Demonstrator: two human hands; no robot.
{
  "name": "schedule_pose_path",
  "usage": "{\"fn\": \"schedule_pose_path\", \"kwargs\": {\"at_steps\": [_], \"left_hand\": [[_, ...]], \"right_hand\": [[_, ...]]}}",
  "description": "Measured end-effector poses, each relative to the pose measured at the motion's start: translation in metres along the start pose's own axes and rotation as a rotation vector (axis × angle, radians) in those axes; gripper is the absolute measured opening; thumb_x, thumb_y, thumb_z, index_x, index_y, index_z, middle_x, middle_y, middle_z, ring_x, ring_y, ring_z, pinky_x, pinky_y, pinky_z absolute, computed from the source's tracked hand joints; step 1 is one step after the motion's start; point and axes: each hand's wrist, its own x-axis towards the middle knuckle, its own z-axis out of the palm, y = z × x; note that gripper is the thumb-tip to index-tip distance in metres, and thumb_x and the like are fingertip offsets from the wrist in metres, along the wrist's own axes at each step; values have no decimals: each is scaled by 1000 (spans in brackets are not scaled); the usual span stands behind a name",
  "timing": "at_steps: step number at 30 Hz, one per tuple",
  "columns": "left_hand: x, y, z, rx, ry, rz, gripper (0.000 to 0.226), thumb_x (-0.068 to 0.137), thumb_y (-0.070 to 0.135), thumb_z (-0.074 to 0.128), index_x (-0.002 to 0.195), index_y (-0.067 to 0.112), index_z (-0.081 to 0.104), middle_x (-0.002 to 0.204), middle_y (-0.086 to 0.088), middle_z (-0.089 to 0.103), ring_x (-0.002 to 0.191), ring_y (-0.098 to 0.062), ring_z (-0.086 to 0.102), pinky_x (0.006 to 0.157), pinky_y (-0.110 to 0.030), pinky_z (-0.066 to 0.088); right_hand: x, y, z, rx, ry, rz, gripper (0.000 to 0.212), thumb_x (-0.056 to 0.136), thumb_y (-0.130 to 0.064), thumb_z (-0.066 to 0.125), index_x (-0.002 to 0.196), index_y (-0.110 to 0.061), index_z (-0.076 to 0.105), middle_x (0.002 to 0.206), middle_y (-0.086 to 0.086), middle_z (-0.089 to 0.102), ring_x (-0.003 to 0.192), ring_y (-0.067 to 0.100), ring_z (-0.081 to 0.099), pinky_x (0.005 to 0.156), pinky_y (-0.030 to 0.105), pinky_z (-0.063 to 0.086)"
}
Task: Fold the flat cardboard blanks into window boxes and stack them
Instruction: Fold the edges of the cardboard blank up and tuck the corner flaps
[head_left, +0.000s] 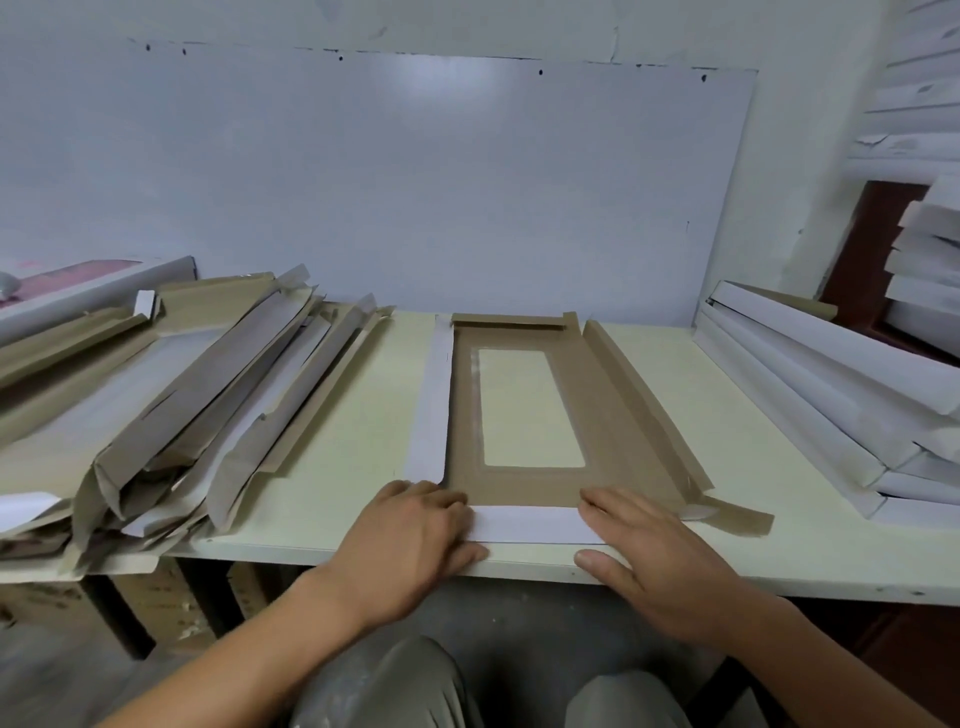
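A brown cardboard blank (524, 410) with a clear window lies flat in the middle of a pale table (358, 441). The left hand (415, 535) and right hand (644, 551) press its folded white near flap (527, 524) down with flat, straight fingers, one at each end. A messy pile of blanks (171, 400) lies to the left, and folded white boxes (831, 395) are stacked to the right.

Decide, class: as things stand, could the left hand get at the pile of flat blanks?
Probably yes. The left hand rests on the near flap, and only bare table lies between it and the pile of flat blanks beside it.
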Motion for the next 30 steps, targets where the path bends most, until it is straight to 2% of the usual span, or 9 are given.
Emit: {"fn": "schedule_pose_path", "kwargs": {"at_steps": [4, 8, 11, 15, 17, 20, 23, 26, 30], "left_hand": [[15, -7, -11, -18, -1, -3, 39, 100, 49, 37, 88, 18, 57, 85, -2, 64, 82, -26, 56, 72, -35, 41], [29, -1, -23, 4, 11, -164, 14, 97, 24, 39, 100, 19, 51, 76, -6, 59, 69, -34, 52, 62, -34, 35], [33, 20, -14, 249, 40, -189, 34, 84, 6, 37, 115, 18, 46, 88, -7, 58, 82, -33, 55, 92, -43, 36], [36, 40, 14, 196, -83, -94, 56, 104, 35, 23, 148, 1, 27, 148, -20, 38, 143, -35, 25, 112, -65, -13], [38, 39, 14, -19, -258, -82, 83, 99, 62, 13, 155, 2, 4, 163, -17, 6, 151, -27, -5, 119, -51, -13], [33, 33, 10, -130, -358, -52, 93, 92, 72, 9, 155, 6, -7, 163, -13, -11, 151, -23, -13, 123, -39, -6], [28, 28, 4, 5, -318, -66, 78, 99, 61, 15, 150, 2, 22, 158, -18, 22, 146, -31, 19, 120, -40, 16], [41, 38, -4, 24, -187, -21, 28, 100, 23, 39, 122, 7, 45, 127, -16, 51, 117, -32, 46, 100, -37, 33], [63, 56, -3, -319, -93, 87, 59, 81, 0, 54, 134, 19, 38, 126, -3, 46, 115, -23, 43, 106, -37, 30]], "right_hand": [[17, -9, -6, 53, 115, -97, 30, 102, -42, 44, 116, -25, 64, 109, -12, 49, 105, 9, 43, 90, 29, 40], [41, -11, -14, 67, 105, 23, 29, 102, -40, 39, 99, -25, 64, 94, -8, 59, 91, 15, 54, 78, 36, 46], [58, -16, -13, 49, 20, 53, 35, 104, -43, 28, 127, -38, 54, 106, -7, 62, 102, 19, 55, 86, 37, 44], [75, -22, 7, -76, -111, 60, 57, 101, -56, 11, 155, -39, 7, 153, 0, 28, 144, 26, 17, 115, 49, 15], [81, -21, 12, -9, -214, 87, 63, 98, -62, 5, 155, -39, -9, 165, -12, -7, 151, 19, -15, 119, 55, -7], [81, -10, 10, 10, -266, 152, 64, 99, -60, 6, 155, -36, -15, 162, -12, -22, 148, 16, -25, 118, 54, -14], [75, -2, 0, -61, -302, 230, 61, 103, -50, 8, 157, -27, -12, 165, -8, -16, 152, 20, -13, 120, 54, -10], [86, -7, -23, -345, -386, 195, 51, 100, -29, 30, 149, -13, 29, 155, 6, 32, 140, 28, 34, 110, 56, 20], [111, 6, -64, -310, -402, 133, 41, 84, 2, 48, 118, -13, 65, 117, 6, 65, 108, 27, 60, 92, 39, 47]]}}
